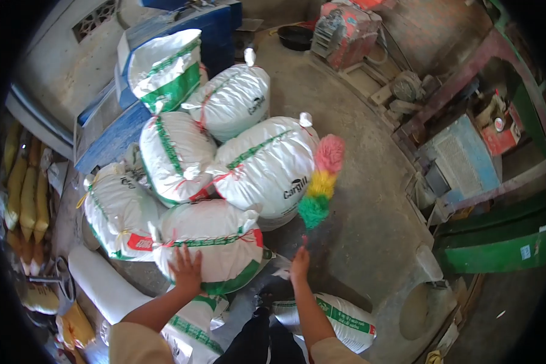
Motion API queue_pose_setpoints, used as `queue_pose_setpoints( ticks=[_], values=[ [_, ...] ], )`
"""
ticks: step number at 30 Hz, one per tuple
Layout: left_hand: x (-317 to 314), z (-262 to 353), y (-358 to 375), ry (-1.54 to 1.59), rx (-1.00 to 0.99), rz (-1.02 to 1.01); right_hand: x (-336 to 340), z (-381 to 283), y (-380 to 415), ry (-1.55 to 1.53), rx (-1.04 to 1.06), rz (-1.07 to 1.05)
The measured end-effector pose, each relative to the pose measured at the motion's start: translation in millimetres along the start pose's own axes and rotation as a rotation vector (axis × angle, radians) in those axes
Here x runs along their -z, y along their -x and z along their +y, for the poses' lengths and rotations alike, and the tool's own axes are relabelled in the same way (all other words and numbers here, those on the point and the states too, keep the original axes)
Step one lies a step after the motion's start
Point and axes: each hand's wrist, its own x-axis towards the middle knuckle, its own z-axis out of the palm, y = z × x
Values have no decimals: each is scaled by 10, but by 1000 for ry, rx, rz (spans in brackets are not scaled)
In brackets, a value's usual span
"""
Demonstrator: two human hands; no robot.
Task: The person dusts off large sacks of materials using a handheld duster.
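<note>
My left hand (186,269) lies with spread fingers on the side of a tied white sack (215,239) with green and red bands. My right hand (299,265) is closed around the thin handle of a duster (319,189), held upright. Its fluffy head is pink at the top, yellow in the middle and green at the bottom. Beyond the duster's head stands a large white Cargill sack (273,164), tied with red string. Another white sack (118,209) leans close by on the left.
More tied sacks (176,151) crowd the far side, beside an open-topped sack (167,67) and a blue structure (112,136). Sacks also lie near my legs, one at the right (340,321). Machinery (346,36) and a light-blue metal box (461,161) line the right side.
</note>
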Motion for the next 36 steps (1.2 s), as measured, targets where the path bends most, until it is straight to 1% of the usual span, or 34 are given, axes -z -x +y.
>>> queue_pose_setpoints(
  ticks=[2,3,4,6,7,8,9,10,11,12,14,16,17,19,20,22,24,25,27,28,29,30,31,33,34,36],
  values=[
    [34,12,17,3,-23,-9,-98,167,-94,-215,-155,-141],
    [33,18,29,-8,-48,9,-198,806,-281,-214,-412,-224],
    [2,-3,28,-26,-70,22,-216,1252,-414,-246,-435,-208],
    [-87,15,20,-84,-83,34,-180,2087,-598,272,-722,-463],
    [-82,-6,17,-103,-79,49,-206,2763,-759,270,-573,-569],
    [-57,-26,-15,-151,-109,22,-247,3307,-735,269,-423,-658],
    [-53,-10,-12,-123,-85,2,-179,2618,-765,235,-472,-649],
    [-69,19,-10,-81,-53,-9,-137,1849,-455,802,94,-135],
    [-97,26,-22,-94,-75,-22,-48,1237,-413,218,-208,-66],
    [-123,-9,-11,-128,-81,-23,-34,815,-366,-378,-481,17],
    [-145,-41,-11,-191,-93,-13,-182,408,-286,-384,-240,114],
    [-124,-4,-12,-223,-90,-33,-314,299,-198,-280,-155,-26],
    [-126,-4,-13,-203,-80,-30,-426,485,-187,-289,-161,-14],
    [-123,-18,-8,-195,-78,-20,-799,1187,-202,-63,-185,70],
    [-130,-30,-9,-165,-84,-13,-792,1328,-212,-76,-188,81],
    [-129,-49,-29,-151,-99,-2,-583,1680,-242,286,-166,-126],
    [-146,-40,-28,-141,-64,-18,-464,1938,-217,655,-146,-348],
    [-128,-38,-29,-129,-66,-31,-451,1836,-179,651,-154,-352],
    [-136,-51,-37,-140,-86,-27,-347,1264,-69,-71,-346,24],
    [-137,-59,-26,-146,-109,-16,-339,1003,23,-66,-349,13],
    [-140,-70,-25,-144,-102,-21,-352,743,111,-219,-276,33],
    [-141,-84,-31,-163,-136,-14,-400,595,165,-372,-203,55],
    [-133,-86,-30,-184,-172,-5,-505,596,206,-369,-204,50],
    [-101,-44,-34,-183,-137,-44,-667,690,294,-317,-60,-220],
    [-86,-30,-35,-187,-107,-81,-675,790,315,-315,-55,-220],
    [-74,-10,-41,-182,-86,-88,-684,1016,276,90,-127,-89]
  ],
)
